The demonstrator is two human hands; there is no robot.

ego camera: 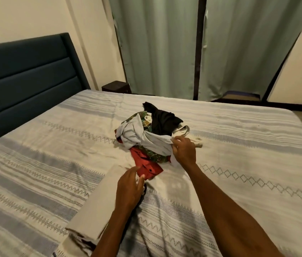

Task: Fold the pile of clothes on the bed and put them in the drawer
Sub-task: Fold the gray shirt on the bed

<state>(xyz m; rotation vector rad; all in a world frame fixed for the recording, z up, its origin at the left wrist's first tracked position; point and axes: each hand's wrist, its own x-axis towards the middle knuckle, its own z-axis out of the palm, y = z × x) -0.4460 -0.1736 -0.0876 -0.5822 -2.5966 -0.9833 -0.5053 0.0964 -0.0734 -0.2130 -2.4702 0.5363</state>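
While pile of clothes (150, 134) sits mid-bed (239, 145), grey garment (142, 140) is being picked out
right hand (183, 153) pinches grey garment's edge, left hand (129, 188) loose beside red shirt (146, 164); next: lift it free, spread flat to fold

both bare arms reach forward from the bottom edge. the right arm stretches out long and nearly straight, and the right hand (183, 151) sits further out, back of the hand facing up, fingers curled in and pinching something at the fingertips. the left arm comes in nearer and more upright in view. the left hand (129, 188) is lower and closer, fingers loosely spread and pointing forward, a bit blurred, not gripping anything as far as i can see.
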